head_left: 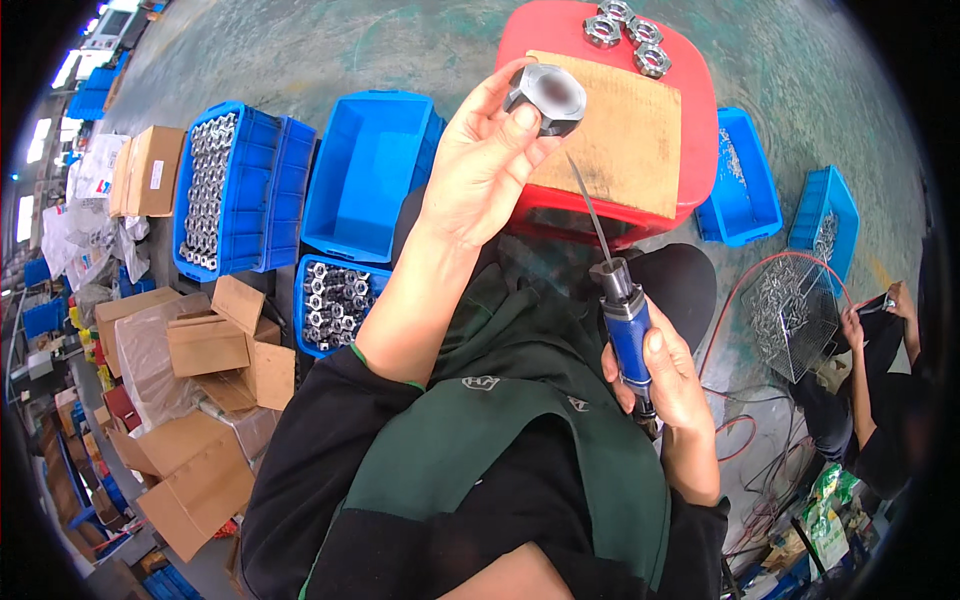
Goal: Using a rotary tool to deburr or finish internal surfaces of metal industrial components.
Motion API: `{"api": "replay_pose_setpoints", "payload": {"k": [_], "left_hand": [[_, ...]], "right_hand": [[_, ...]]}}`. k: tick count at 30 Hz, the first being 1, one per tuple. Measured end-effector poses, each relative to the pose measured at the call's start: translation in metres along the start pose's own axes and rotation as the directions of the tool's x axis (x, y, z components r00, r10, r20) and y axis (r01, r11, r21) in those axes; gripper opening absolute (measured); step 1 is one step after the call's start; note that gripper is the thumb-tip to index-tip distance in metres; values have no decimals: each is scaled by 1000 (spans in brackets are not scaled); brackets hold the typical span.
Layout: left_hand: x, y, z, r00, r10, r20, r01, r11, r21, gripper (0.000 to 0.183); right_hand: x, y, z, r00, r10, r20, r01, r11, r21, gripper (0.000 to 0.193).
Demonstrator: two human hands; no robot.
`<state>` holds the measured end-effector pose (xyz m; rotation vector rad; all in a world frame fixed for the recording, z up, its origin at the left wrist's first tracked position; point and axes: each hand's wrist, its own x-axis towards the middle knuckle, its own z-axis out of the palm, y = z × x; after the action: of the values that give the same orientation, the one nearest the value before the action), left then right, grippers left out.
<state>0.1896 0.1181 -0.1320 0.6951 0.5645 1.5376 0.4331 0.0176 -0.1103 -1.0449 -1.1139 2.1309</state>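
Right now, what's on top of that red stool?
On the red stool lie a tan sheet and, beyond it, four metal nuts. The left hand and its held nut hide some of the sheet's left side; whatever is beneath the sheet is covered.

Blue tool (pixel 627 338) partly hidden by right hand (pixel 677 385).

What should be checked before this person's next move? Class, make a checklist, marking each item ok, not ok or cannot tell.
1. Nut secure in the left hand: ok, gripped between thumb and fingers.
2. Tool secure in the right hand: ok, held around its body.
3. Tip clear of the nut: ok, a gap shows.
4. Hands gloved: not ok, both bare.
5. Tool switched off: cannot tell.
6. Loose nuts on the stool: ok, grouped near its far edge.
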Motion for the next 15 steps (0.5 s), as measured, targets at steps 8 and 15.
{"api": "replay_pose_setpoints", "payload": {"k": [8, 15], "left_hand": [[-8, 0, 8, 989, 48, 137, -60, 995, 82, 65], [-11, -2, 9, 973, 59, 224, -75, 995, 64, 67]], "right_hand": [[5, -5, 5, 998, -37, -48, 33, 997, -73, 70], [6, 2, -18, 902, 112, 418, -348, 762, 547, 68]]}}
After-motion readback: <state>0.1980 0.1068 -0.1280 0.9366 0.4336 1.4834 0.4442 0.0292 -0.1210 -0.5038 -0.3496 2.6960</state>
